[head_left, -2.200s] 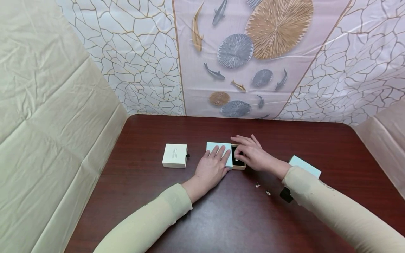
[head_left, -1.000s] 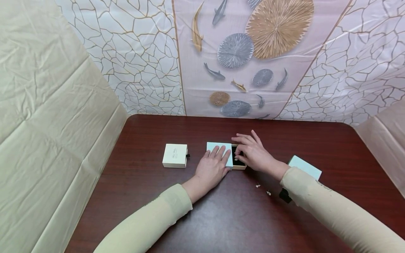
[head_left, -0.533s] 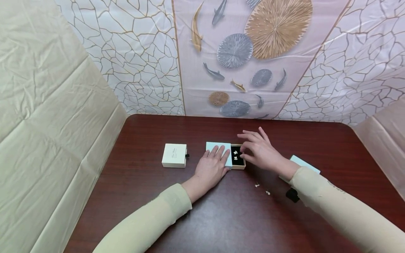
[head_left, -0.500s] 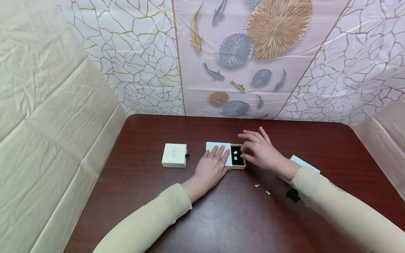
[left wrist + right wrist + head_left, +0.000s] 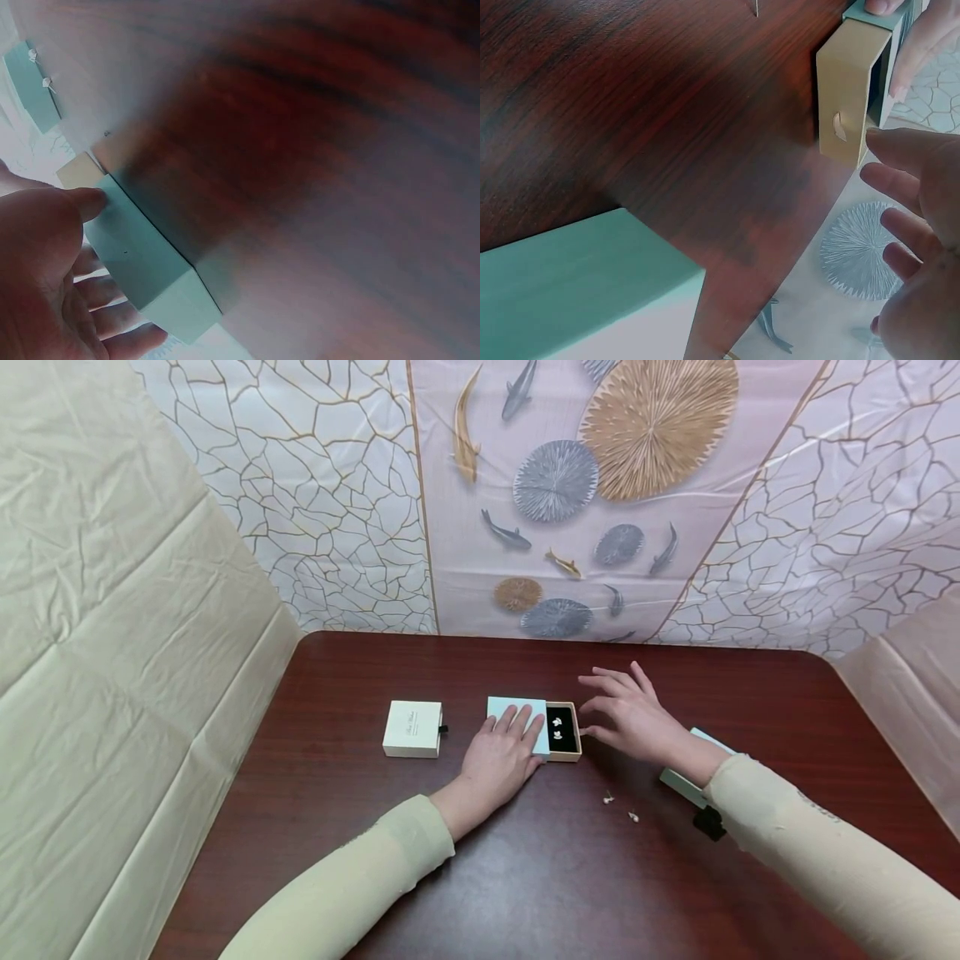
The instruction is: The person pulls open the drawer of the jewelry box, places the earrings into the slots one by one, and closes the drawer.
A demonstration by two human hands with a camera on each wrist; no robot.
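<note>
A turquoise box sleeve lies mid-table under my left hand, whose straight fingers rest across its top while the thumb touches its front side. From its right end a cream drawer sticks out partway. Inside is a black insert carrying two small white earrings. My right hand hovers just right of the drawer, fingers loosely bent and holding nothing. One fingertip is close to the drawer's small pull tab; whether they touch I cannot tell.
Two more small earrings lie loose on the dark wood table. A second turquoise box and a black piece sit partly behind the right sleeve. Farther left is a cream box with a black tab.
My right hand has drawn back to the right from over the drawer, uncovering the two earrings on the black insert. The left hand has stayed on the turquoise sleeve.
</note>
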